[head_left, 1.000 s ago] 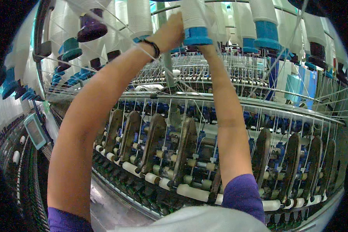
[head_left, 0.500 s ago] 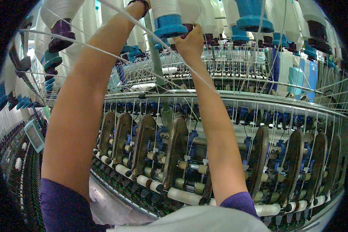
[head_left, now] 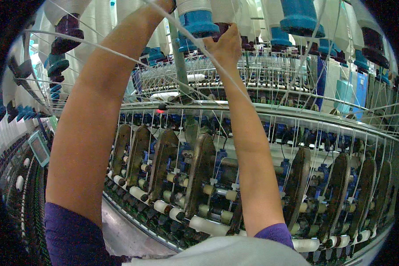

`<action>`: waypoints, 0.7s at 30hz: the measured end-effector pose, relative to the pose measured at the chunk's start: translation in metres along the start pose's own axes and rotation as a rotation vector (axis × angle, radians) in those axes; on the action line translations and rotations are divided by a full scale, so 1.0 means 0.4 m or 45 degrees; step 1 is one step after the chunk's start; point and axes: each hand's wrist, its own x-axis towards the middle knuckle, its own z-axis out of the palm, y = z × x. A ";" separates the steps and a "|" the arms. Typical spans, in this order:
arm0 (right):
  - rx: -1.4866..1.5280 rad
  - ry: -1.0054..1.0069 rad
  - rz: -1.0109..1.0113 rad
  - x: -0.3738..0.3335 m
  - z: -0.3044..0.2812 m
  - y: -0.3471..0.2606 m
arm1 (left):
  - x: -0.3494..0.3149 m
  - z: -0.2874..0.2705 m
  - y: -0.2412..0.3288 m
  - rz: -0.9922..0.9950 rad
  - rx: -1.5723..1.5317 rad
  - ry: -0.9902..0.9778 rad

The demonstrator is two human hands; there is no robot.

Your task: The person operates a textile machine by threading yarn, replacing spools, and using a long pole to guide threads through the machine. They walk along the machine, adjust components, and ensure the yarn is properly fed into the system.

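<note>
A purple-based roving bobbin (head_left: 226, 12) is hanging near the top edge, just behind and to the right of a blue-based roving bobbin (head_left: 198, 22). Its dark base is being gripped from below by the right hand (head_left: 227, 46), with the fingers closing around it; some fingertips are being hidden. The left hand is being cut off by the upper edge, so the state of its fingers cannot be told; only a dark wristband (head_left: 172, 6) is showing above the left forearm (head_left: 104, 88). Both forearms are being crossed by slanting white strands, one roving strand (head_left: 199, 45) passing in front of the right forearm (head_left: 257, 159). Behind the bobbins, a grey post (head_left: 179, 66) is standing. Below, a metal rail (head_left: 297, 118) is running across the spinning frame, and a small red light (head_left: 161, 110) is glowing beside it. Farther down, white rollers (head_left: 208, 226) are being flanked by upright dark brackets (head_left: 200, 173). At far left, a display panel (head_left: 40, 148) is being seen at a tilt.
</note>
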 end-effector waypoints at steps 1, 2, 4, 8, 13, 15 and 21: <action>-0.004 -0.003 0.012 0.000 0.000 -0.004 | 0.000 0.000 0.000 0.001 0.001 -0.004; 0.002 0.006 0.035 0.000 0.001 -0.005 | -0.002 0.001 0.000 -0.001 0.005 -0.006; 0.003 0.045 0.096 -0.001 0.005 -0.009 | -0.004 0.001 0.001 -0.002 0.011 -0.009; -0.030 0.053 0.086 0.003 0.017 -0.005 | -0.006 0.005 0.003 0.001 0.015 -0.022; 0.552 -0.135 0.354 0.013 0.027 0.014 | -0.009 0.013 0.005 0.006 0.027 -0.033; 0.873 -0.175 0.575 0.014 0.030 0.020 | -0.009 0.016 0.007 0.008 0.029 -0.034; 0.130 0.052 0.192 -0.002 0.043 0.012 | -0.015 0.025 0.012 0.017 0.043 -0.041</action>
